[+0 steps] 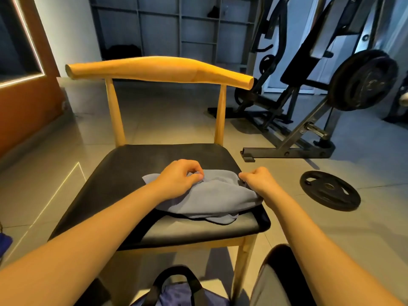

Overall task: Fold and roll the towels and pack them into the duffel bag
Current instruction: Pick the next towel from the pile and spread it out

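The blue-grey towel [216,195] lies bunched on the black chair seat [132,173], toward its front right part, with one flap reaching close to the front edge. The person faces the chair with both arms stretched over it.

The left hand [180,177] rests on the towel's far left part, its fingers curled and pinching a fold of cloth. The right hand [257,181] sits at the towel's far right edge with its fingers curled tight. It appears to pinch the edge there, though the fingertips are partly hidden. The duffel bag [176,292] sits on the floor below the front of the chair, one handle loop upright.

The step in hand, as I judge it, is spreading the towel flat before the first fold. Recommended procedure:

1. Draw the two pinched points apart until the far edge runs straight.
2. Lay the cloth flat on the seat and smooth the wrinkles toward the front.
3. Bring edge to edge squarely, since an uneven fold is likely to give a lopsided roll.
4. Watch the right side, which lies close to the seat's edge and could slide off.
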### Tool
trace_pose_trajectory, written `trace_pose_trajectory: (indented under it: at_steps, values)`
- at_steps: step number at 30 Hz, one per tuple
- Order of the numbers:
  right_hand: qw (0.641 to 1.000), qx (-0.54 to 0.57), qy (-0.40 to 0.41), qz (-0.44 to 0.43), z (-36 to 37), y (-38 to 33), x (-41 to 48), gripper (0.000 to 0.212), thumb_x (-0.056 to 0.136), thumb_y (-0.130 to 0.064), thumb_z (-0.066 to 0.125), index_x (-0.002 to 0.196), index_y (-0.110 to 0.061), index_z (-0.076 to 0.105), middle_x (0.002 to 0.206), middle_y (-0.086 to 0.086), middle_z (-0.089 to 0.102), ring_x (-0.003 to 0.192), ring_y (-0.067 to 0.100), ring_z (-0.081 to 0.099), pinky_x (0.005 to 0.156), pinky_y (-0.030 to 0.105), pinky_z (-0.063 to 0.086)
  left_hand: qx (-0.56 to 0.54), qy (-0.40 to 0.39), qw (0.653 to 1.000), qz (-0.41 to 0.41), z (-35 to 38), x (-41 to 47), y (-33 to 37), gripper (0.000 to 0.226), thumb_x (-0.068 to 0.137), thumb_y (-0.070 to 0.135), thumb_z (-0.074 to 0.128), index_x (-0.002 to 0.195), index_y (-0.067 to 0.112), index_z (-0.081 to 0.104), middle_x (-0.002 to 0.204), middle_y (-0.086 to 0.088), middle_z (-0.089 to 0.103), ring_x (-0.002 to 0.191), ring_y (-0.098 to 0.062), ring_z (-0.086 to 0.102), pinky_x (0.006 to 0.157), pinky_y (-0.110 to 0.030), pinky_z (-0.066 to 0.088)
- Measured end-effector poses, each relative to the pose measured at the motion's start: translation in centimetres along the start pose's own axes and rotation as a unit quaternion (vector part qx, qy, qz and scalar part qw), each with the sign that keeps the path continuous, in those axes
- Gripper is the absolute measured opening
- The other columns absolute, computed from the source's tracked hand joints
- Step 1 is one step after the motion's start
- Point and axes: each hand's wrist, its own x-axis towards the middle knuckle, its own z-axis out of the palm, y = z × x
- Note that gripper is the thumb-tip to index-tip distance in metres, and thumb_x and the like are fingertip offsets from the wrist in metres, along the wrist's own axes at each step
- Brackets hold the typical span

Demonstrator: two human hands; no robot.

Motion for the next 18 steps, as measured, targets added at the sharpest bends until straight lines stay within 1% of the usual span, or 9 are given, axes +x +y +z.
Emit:
trace_pose_trajectory:
  at_steps: [2, 4, 6, 7, 9, 10, 13, 16, 18]
  values:
    - [1.000, -0.022, -0.015, 0.012, -0.1, -0.4, 1.5, 0.023, 0.092, -0.023, 0.068, 0.087, -0.002, 0.060, 0.071, 0.010, 0.056, 0.068, 0.023, 0.053, 0.058, 0.031, 0.042, 0.015, 0.003, 1.000, 0.001, 0.3, -0.5, -0.4, 0.011, 0.097, 0.031, 0.063, 0.089, 0.031, 0.070, 0.086, 0.013, 0.072, 0.079, -0.006, 0.064, 0.074, -0.032, 0.051]
    - [0.999, -0.018, -0.034, 0.024, -0.1, -1.1, 2.5, 0.036, 0.086, -0.026, 0.077, 0.105, 0.000, 0.061, 0.088, 0.013, 0.063, 0.081, 0.027, 0.061, 0.059, 0.032, 0.046, 0.019, 0.000, 1.000, 0.004, 0.5, -1.2, -0.7, 0.010, 0.099, 0.032, 0.061, 0.091, 0.031, 0.068, 0.087, 0.011, 0.073, 0.077, -0.007, 0.065, 0.073, -0.034, 0.052]
    - [0.997, -0.037, -0.066, 0.024, 0.0, -1.7, 3.0, 0.043, 0.081, -0.026, 0.083, 0.108, -0.001, 0.060, 0.097, 0.014, 0.066, 0.089, 0.029, 0.064, 0.060, 0.033, 0.047, 0.005, -0.015, 1.000, 0.004, 0.4, -1.9, -1.0, 0.010, 0.100, 0.033, 0.059, 0.093, 0.032, 0.066, 0.088, 0.009, 0.074, 0.080, -0.010, 0.067, 0.077, -0.038, 0.055]
    - [0.995, -0.049, -0.084, 0.011, 0.0, -2.1, 3.1, 0.036, 0.081, -0.023, 0.083, 0.102, -0.001, 0.063, 0.093, 0.014, 0.065, 0.084, 0.027, 0.063, 0.061, 0.032, 0.047, -0.002, -0.023, 1.000, 0.002, 0.3, -2.3, -1.0, 0.009, 0.100, 0.034, 0.059, 0.093, 0.034, 0.066, 0.089, 0.009, 0.073, 0.081, -0.010, 0.067, 0.078, -0.038, 0.056]
    - [0.992, -0.053, -0.107, -0.038, 0.1, -2.8, 3.1, 0.015, 0.085, -0.015, 0.078, 0.086, -0.004, 0.068, 0.078, 0.011, 0.063, 0.072, 0.022, 0.058, 0.063, 0.030, 0.047, -0.004, -0.036, 0.999, -0.003, 0.1, -2.8, -1.0, 0.010, 0.101, 0.035, 0.058, 0.093, 0.036, 0.065, 0.087, 0.010, 0.073, 0.078, -0.011, 0.067, 0.076, -0.039, 0.056]
    - [0.990, -0.035, -0.116, -0.072, -0.1, -3.3, 3.1, 0.011, 0.088, -0.013, 0.075, 0.082, -0.007, 0.069, 0.073, 0.009, 0.063, 0.069, 0.019, 0.057, 0.064, 0.029, 0.048, -0.005, -0.037, 0.999, -0.008, -0.2, -2.9, -0.9, 0.010, 0.101, 0.033, 0.058, 0.092, 0.035, 0.065, 0.086, 0.009, 0.073, 0.076, -0.011, 0.067, 0.075, -0.039, 0.056]
    - [0.973, 0.013, -0.129, -0.191, -1.0, -5.7, 2.1, 0.011, 0.093, -0.018, 0.071, 0.085, -0.010, 0.072, 0.081, 0.010, 0.070, 0.075, 0.016, 0.062, 0.068, 0.028, 0.053, -0.043, 0.018, 0.999, -0.004, -2.2, -3.0, -0.5, 0.013, 0.099, 0.024, 0.061, 0.089, 0.029, 0.068, 0.084, 0.008, 0.071, 0.078, -0.012, 0.065, 0.073, -0.040, 0.055]
    - [0.939, -0.024, -0.139, -0.315, -1.6, -9.2, 0.4, 0.009, 0.093, -0.017, 0.071, 0.088, -0.010, 0.074, 0.088, 0.014, 0.072, 0.076, 0.014, 0.064, 0.070, 0.028, 0.054, -0.099, 0.109, 0.988, 0.038, -5.3, -2.5, 0.9, 0.010, 0.097, 0.017, 0.067, 0.091, 0.023, 0.073, 0.097, 0.009, 0.070, 0.094, -0.008, 0.065, 0.085, -0.026, 0.052]
    - [0.911, -0.070, -0.153, -0.376, -1.8, -11.4, -1.1, 0.007, 0.092, -0.015, 0.072, 0.086, -0.013, 0.075, 0.081, 0.002, 0.071, 0.073, 0.004, 0.063, 0.067, 0.017, 0.052, -0.084, 0.134, 0.984, 0.077, -7.5, -2.2, 2.5, 0.008, 0.094, 0.019, 0.071, 0.088, 0.022, 0.075, 0.112, 0.011, 0.065, 0.109, -0.003, 0.060, 0.095, -0.017, 0.046]
